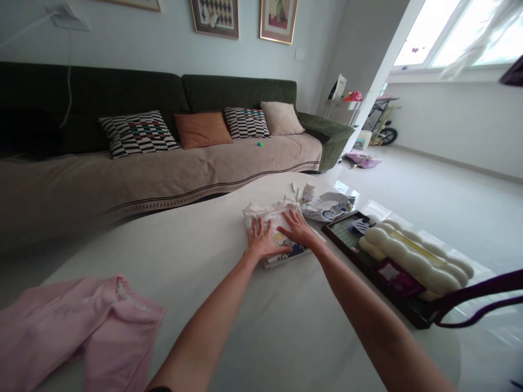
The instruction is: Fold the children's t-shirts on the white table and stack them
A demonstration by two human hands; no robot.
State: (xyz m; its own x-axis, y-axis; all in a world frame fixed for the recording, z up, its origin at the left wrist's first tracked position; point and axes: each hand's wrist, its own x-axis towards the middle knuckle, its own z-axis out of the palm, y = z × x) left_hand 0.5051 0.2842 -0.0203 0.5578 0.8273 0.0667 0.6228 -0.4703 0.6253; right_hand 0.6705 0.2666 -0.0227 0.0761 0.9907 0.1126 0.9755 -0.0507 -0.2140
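A folded white shirt (267, 215) with printed lettering and a picture lies on the white table (183, 245). Flat on its left part rests my left hand (261, 239), fingers spread. My right hand (297, 227) presses on the right part of the same shirt, its fingers also apart. Both palms hide some of the print. At the near left, pink pants (81, 326) lie loosely spread over the table, away from my hands.
Behind the shirt stands a white bottle (308, 193) beside a crumpled white and blue package (330, 207). To the right, a dark tray (379, 283) holds a cream puffy tissue holder (412, 256). A green sofa (241, 90) with several cushions runs along the wall.
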